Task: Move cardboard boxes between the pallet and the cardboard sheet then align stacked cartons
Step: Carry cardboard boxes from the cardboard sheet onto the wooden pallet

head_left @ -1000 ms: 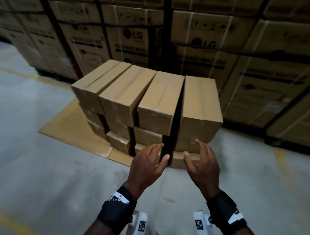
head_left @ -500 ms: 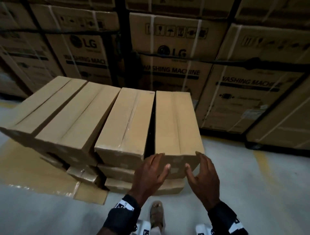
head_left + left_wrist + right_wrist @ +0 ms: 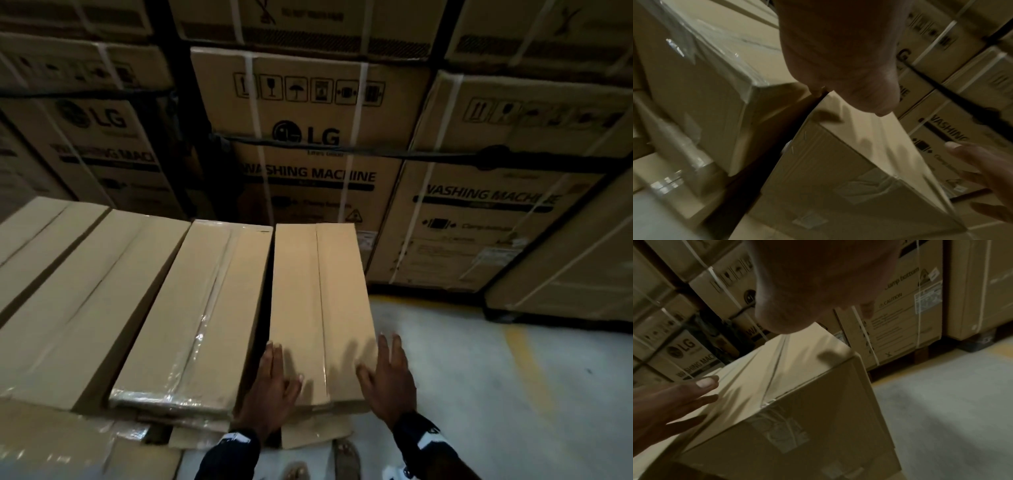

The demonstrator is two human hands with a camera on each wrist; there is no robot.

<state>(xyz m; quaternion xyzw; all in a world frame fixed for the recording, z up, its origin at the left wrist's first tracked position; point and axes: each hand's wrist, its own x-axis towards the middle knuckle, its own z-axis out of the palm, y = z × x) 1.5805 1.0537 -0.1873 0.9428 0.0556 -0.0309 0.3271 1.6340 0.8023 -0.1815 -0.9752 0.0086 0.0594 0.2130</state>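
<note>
Long plain cardboard boxes lie side by side on top of a stack. The rightmost top box (image 3: 318,301) has a taped seam along its length. My left hand (image 3: 284,366) is open, fingers straight, at the box's near left corner beside the dark gap to the neighbouring box (image 3: 205,308). At the near right corner my right hand (image 3: 376,359) is open, fingers spread. Finger shadows fall on the box top; contact is unclear. The left wrist view shows the box's end face (image 3: 838,178) below my palm. The right wrist view shows that box (image 3: 807,418) too.
Strapped LG washing machine cartons (image 3: 308,154) form a wall right behind the stack. Grey concrete floor (image 3: 479,394) with a yellow line (image 3: 520,349) lies to the right. The cardboard sheet (image 3: 51,445) shows at lower left. My sandalled feet (image 3: 346,459) stand at the stack's near end.
I have stepped in close to the stack. Both hands rose from in front of the stack's end to the near corners of the rightmost top box, and their fingers straightened.
</note>
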